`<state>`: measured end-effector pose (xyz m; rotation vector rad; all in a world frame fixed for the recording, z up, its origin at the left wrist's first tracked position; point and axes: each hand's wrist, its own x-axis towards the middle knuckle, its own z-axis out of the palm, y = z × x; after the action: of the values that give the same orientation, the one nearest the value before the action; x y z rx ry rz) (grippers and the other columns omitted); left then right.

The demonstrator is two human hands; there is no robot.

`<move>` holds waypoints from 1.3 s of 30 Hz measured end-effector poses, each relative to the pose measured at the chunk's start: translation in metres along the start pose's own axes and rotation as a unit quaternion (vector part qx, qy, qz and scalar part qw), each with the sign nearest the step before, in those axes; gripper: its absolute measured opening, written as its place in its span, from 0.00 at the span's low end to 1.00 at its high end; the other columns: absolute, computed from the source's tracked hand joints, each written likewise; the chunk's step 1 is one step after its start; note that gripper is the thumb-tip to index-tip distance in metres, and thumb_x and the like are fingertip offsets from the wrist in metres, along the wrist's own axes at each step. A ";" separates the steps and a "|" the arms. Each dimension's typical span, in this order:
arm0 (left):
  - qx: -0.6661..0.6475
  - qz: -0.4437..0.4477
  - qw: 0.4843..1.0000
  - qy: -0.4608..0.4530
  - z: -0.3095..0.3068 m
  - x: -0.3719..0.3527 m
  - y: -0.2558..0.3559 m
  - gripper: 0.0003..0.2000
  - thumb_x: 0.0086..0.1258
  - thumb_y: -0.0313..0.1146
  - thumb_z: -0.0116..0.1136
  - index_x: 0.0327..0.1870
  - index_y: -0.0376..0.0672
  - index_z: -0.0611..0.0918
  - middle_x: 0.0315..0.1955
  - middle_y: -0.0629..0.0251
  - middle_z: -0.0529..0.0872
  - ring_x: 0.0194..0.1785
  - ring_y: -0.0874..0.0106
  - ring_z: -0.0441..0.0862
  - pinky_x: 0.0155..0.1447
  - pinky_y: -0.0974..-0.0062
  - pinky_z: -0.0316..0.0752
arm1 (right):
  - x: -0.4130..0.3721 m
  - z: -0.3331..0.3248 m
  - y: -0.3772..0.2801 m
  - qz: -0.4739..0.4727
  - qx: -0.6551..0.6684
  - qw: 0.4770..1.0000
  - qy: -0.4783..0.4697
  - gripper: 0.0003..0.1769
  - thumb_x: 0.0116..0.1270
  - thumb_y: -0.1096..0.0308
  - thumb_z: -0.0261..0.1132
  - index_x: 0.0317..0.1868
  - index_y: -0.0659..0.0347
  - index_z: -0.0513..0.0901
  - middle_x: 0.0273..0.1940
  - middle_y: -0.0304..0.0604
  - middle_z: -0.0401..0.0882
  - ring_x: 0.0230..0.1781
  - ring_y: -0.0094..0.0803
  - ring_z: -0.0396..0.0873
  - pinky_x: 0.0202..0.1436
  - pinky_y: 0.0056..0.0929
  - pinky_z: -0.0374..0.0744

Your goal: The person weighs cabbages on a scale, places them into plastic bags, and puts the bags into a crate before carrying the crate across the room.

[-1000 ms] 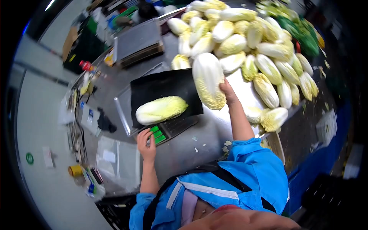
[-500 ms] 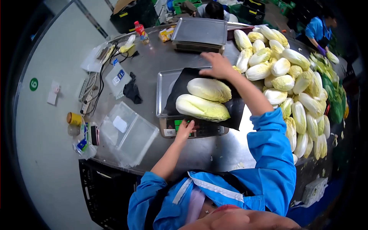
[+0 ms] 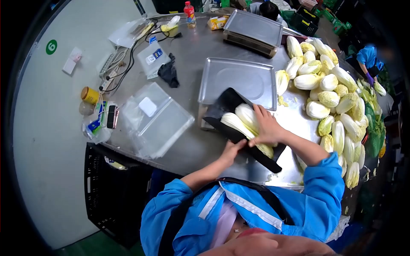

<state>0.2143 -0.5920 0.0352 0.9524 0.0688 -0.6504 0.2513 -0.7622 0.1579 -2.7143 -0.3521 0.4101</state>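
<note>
Two napa cabbages lie side by side in a black sheet that curls up around them, in front of the scale's metal tray. My left hand grips the near edge of the sheet, thumb toward the cabbages. Across the top of the cabbages lies my right hand, its fingers curved over the far one and its thumb on the near one. The scale's display is hidden behind the sheet.
A large heap of napa cabbages covers the table's right side. A second scale stands at the back. Clear plastic bags, a black glove and cables lie left. Another person works at far right.
The sheet with both cabbages has come off the scale tray toward me and folded upward. My right hand has come down onto the cabbages; my left has left the scale's front for the sheet.
</note>
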 end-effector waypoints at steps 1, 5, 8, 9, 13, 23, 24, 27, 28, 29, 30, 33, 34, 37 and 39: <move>0.016 -0.031 0.999 -0.015 0.001 -0.017 -0.001 0.21 0.63 0.39 0.56 0.54 0.38 0.70 0.44 0.64 0.78 0.47 0.73 0.76 0.44 0.76 0.75 | -0.016 0.008 -0.012 0.020 -0.006 1.000 -0.019 0.72 0.30 0.36 0.72 0.66 0.68 0.40 0.64 0.63 0.46 0.62 0.62 0.53 0.62 0.52 0.59; 0.073 -0.290 0.941 -0.161 -0.022 -0.081 -0.015 0.29 0.63 0.55 0.50 0.53 0.38 0.68 0.39 0.58 0.81 0.37 0.67 0.81 0.37 0.78 0.76 | -0.068 0.063 -0.038 0.114 0.047 0.990 -0.071 0.72 0.29 0.42 0.75 0.66 0.68 0.40 0.63 0.64 0.47 0.63 0.58 0.53 0.62 0.53 0.58; 0.331 -0.323 0.827 -0.320 -0.086 -0.077 -0.020 0.28 0.61 0.56 0.52 0.41 0.34 0.79 0.34 0.51 0.83 0.37 0.70 0.81 0.39 0.78 0.76 | -0.117 0.171 -0.019 0.185 0.183 0.965 0.006 0.70 0.29 0.43 0.76 0.66 0.66 0.42 0.62 0.63 0.50 0.62 0.56 0.55 0.63 0.51 0.59; 0.451 -0.161 0.828 -0.291 -0.098 -0.086 0.014 0.22 0.62 0.49 0.53 0.39 0.34 0.81 0.32 0.55 0.84 0.35 0.70 0.82 0.38 0.77 0.77 | -0.128 0.193 -0.023 0.222 0.214 0.951 0.025 0.70 0.29 0.44 0.76 0.66 0.66 0.43 0.62 0.63 0.51 0.62 0.56 0.55 0.62 0.50 0.59; 0.661 0.047 0.717 0.217 -0.242 -0.025 0.078 0.11 0.57 0.40 0.57 0.36 0.47 0.83 0.29 0.58 0.84 0.36 0.62 0.81 0.44 0.65 0.72 | -0.130 0.184 -0.108 0.264 0.095 0.957 0.078 0.67 0.28 0.47 0.76 0.65 0.65 0.47 0.62 0.56 0.54 0.61 0.54 0.57 0.60 0.48 0.61; 0.390 0.285 0.844 0.234 -0.294 -0.014 0.131 0.09 0.55 0.39 0.61 0.27 0.43 0.83 0.24 0.61 0.83 0.29 0.60 0.79 0.37 0.64 0.72 | -0.106 0.218 -0.176 0.320 0.098 0.918 0.214 0.63 0.29 0.48 0.75 0.64 0.64 0.51 0.62 0.56 0.55 0.60 0.51 0.58 0.59 0.46 0.61; 0.394 0.281 0.844 0.230 -0.295 -0.016 0.128 0.09 0.55 0.39 0.61 0.27 0.43 0.83 0.24 0.61 0.83 0.29 0.60 0.79 0.37 0.64 0.72 | -0.104 0.223 -0.178 0.316 0.092 0.915 0.236 0.62 0.30 0.47 0.75 0.64 0.65 0.52 0.62 0.56 0.56 0.60 0.51 0.59 0.59 0.46 0.61; 0.666 0.099 0.738 0.052 -0.302 -0.032 0.105 0.12 0.58 0.38 0.59 0.34 0.37 0.83 0.30 0.58 0.84 0.31 0.71 0.81 0.37 0.75 0.72 | -0.098 0.232 -0.195 0.235 0.071 0.920 0.307 0.60 0.28 0.48 0.75 0.62 0.65 0.57 0.58 0.56 0.63 0.58 0.51 0.62 0.59 0.42 0.62; 0.675 0.103 0.728 0.057 -0.303 -0.033 0.108 0.13 0.58 0.38 0.59 0.36 0.37 0.82 0.31 0.57 0.84 0.32 0.74 0.80 0.37 0.77 0.72 | -0.095 0.234 -0.200 0.201 0.058 0.930 0.303 0.58 0.28 0.48 0.75 0.61 0.65 0.59 0.58 0.55 0.63 0.57 0.50 0.63 0.58 0.42 0.62; 0.676 0.113 0.726 0.057 -0.301 -0.028 0.114 0.13 0.58 0.38 0.59 0.36 0.37 0.82 0.31 0.57 0.84 0.32 0.74 0.80 0.37 0.77 0.72 | -0.091 0.234 -0.205 0.166 0.044 0.938 0.301 0.57 0.28 0.48 0.75 0.60 0.64 0.60 0.58 0.55 0.63 0.57 0.50 0.63 0.57 0.42 0.63; 0.582 0.163 0.793 0.084 -0.287 -0.033 0.125 0.12 0.59 0.37 0.59 0.36 0.36 0.82 0.30 0.58 0.84 0.32 0.75 0.80 0.37 0.78 0.71 | -0.086 0.235 -0.211 0.129 0.020 0.938 0.321 0.55 0.28 0.48 0.74 0.59 0.64 0.63 0.58 0.53 0.64 0.56 0.48 0.64 0.57 0.43 0.62; 0.422 0.251 0.869 0.067 -0.247 -0.065 0.150 0.10 0.59 0.33 0.60 0.35 0.35 0.82 0.27 0.64 0.84 0.32 0.80 0.77 0.36 0.82 0.70 | -0.077 0.240 -0.228 0.130 0.051 0.937 0.319 0.53 0.30 0.47 0.73 0.58 0.65 0.64 0.59 0.51 0.63 0.58 0.49 0.62 0.58 0.43 0.60; 0.382 0.276 0.880 0.063 -0.238 -0.074 0.159 0.08 0.60 0.31 0.58 0.35 0.35 0.82 0.28 0.65 0.84 0.32 0.80 0.77 0.37 0.82 0.70 | -0.079 0.243 -0.230 0.130 0.052 0.937 0.319 0.53 0.30 0.47 0.73 0.58 0.65 0.64 0.59 0.51 0.63 0.58 0.49 0.62 0.58 0.43 0.60; 0.346 0.312 0.882 0.076 -0.255 -0.062 0.150 0.09 0.61 0.32 0.58 0.36 0.37 0.83 0.28 0.63 0.84 0.32 0.78 0.78 0.38 0.81 0.70 | -0.082 0.253 -0.235 0.135 0.042 0.927 0.348 0.53 0.31 0.47 0.73 0.58 0.65 0.63 0.59 0.52 0.63 0.58 0.50 0.62 0.58 0.44 0.60; 0.619 0.195 0.759 0.046 -0.269 -0.053 0.138 0.13 0.59 0.40 0.58 0.36 0.40 0.83 0.31 0.60 0.84 0.35 0.69 0.81 0.40 0.74 0.72 | -0.085 0.261 -0.239 0.124 0.042 0.909 0.396 0.52 0.31 0.50 0.73 0.58 0.65 0.63 0.58 0.51 0.63 0.58 0.51 0.60 0.56 0.47 0.60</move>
<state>0.3064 -0.3021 -0.0053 2.2128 -0.5389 -0.1747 0.0420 -0.4882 0.0400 -2.5748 0.2347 -0.6040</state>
